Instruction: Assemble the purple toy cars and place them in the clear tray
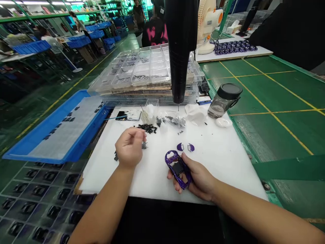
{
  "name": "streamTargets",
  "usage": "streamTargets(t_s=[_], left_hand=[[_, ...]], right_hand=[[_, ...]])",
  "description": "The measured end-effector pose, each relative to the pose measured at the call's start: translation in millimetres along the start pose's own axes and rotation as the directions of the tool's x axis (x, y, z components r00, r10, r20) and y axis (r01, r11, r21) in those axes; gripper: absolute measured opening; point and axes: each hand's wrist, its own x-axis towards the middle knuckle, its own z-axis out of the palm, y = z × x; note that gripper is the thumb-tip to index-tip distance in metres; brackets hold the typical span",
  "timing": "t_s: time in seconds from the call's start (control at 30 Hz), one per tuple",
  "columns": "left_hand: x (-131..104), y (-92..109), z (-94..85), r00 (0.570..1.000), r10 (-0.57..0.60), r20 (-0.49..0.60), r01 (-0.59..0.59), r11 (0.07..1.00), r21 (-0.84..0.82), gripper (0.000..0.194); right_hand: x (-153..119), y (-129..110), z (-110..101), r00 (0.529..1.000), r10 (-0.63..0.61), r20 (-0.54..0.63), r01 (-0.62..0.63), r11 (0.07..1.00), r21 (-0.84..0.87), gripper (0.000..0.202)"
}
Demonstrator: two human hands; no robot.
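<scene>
My right hand [200,174] is wrapped round a glossy purple plastic shell [187,174], shaped like a toy car body, with openings and a dark piece in its middle. It is held tilted above the white work surface [154,176]. My left hand [130,145] is raised left of it, fingers curled and thumb pinched against them; whatever is in the pinch is too small to make out. Two small purple parts [180,146] lie just beyond the shell. Behind my left hand are a pile of small black pieces [148,128] and a grey part [144,145], partly hidden.
A black electric screwdriver [179,67] hangs, bit down, over the surface. Clear compartment trays [142,81] are stacked behind. A lidded bottle [223,100] stands right, a blue tray [73,152] left. Plastic bags [175,120] lie at the back. A fan [207,27] and other people are farther off.
</scene>
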Motion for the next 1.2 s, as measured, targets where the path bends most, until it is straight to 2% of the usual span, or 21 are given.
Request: streamTargets(t_s=[0.1,0.17,0.23,0.3,0.37,0.4,0.47,0.53,0.6,0.63,0.67,0.7,0.73,0.77,0.8,0.93,1.1,1.13,1.2], left_hand=[[-9,4,4.9,0.967,0.037,0.251,-0.045,0.999,0.028,0.01],[-10,6,6.2,0.949,0.063,0.309,-0.069,0.998,0.009,0.009],[-4,8,4.1,0.969,0.091,0.23,-0.095,0.995,0.008,0.008],[8,12,-2.1,0.993,0.107,0.046,-0.106,0.994,-0.026,0.009],[20,21,-11.1,0.986,0.101,-0.133,-0.113,0.99,-0.089,0.01],[24,27,-15.7,0.978,0.097,-0.186,-0.118,0.987,-0.111,0.011],[24,41,-23.8,0.972,0.117,-0.206,-0.137,0.986,-0.089,0.011],[13,52,-29.0,0.986,0.121,-0.117,-0.122,0.993,0.0,0.009],[-6,56,-30.2,0.994,-0.002,0.109,-0.009,0.995,0.099,0.01],[-17,56,-29.2,0.958,-0.115,0.262,0.084,0.989,0.125,0.022],[-27,54,-27.2,0.886,-0.225,0.405,0.19,0.974,0.127,0.039],[-36,51,-24.5,0.796,-0.306,0.522,0.295,0.949,0.106,0.054],[-43,47,-21.5,0.718,-0.345,0.604,0.385,0.92,0.068,0.063],[-49,43,-18.7,0.669,-0.351,0.655,0.447,0.894,0.023,0.066],[-53,39,-16.3,0.647,-0.344,0.68,0.483,0.875,-0.017,0.063],[-57,33,-14.2,0.658,-0.345,0.669,0.491,0.87,-0.035,0.045],[-60,38,-17.6,0.654,-0.342,0.674,0.467,0.884,-0.004,0.042],[-60,39,-18.9,0.671,-0.325,0.666,0.442,0.897,-0.007,0.042],[-61,39,-25.2,0.743,-0.28,0.608,0.345,0.938,0.01,0.041]], right_hand=[[0,-1,1,1.0,0.009,-0.023,-0.008,1.0,0.009,0.054],[0,-2,4,0.999,0.024,-0.029,-0.023,1.0,0.008,0.052],[-2,-4,7,0.999,0.034,-0.04,-0.033,0.999,0.004,0.052],[-2,-6,10,0.998,0.039,-0.058,-0.04,0.999,-0.006,0.054],[-2,-6,11,0.997,0.048,-0.064,-0.05,0.998,-0.031,0.058],[-2,-6,12,0.996,0.052,-0.067,-0.055,0.998,-0.037,0.059],[-2,-6,12,0.996,0.053,-0.068,-0.056,0.998,-0.043,0.06],[-2,-6,13,0.997,0.046,-0.061,-0.049,0.997,-0.053,0.064],[-2,-5,12,0.998,0.026,-0.056,-0.03,0.998,-0.061,0.063],[-2,-4,11,0.999,0.016,-0.05,-0.019,0.998,-0.066,0.06],[-2,-4,11,0.999,0.01,-0.039,-0.013,0.997,-0.072,0.056],[-3,-3,10,1.0,0.008,-0.027,-0.011,0.997,-0.08,0.052],[-3,-2,9,1.0,0.011,-0.018,-0.012,0.996,-0.092,0.049],[-3,-1,8,1.0,0.018,-0.011,-0.019,0.994,-0.108,0.047],[-3,0,7,1.0,0.025,-0.007,-0.026,0.992,-0.122,0.047],[-3,3,5,1.0,-0.017,0.021,0.021,0.984,-0.179,0.043],[-4,3,4,0.998,-0.018,0.054,0.033,0.951,-0.307,0.031],[-5,2,4,0.998,-0.019,0.052,0.035,0.938,-0.345,0.03],[-6,1,5,0.999,-0.022,0.042,0.037,0.91,-0.413,0.03]])
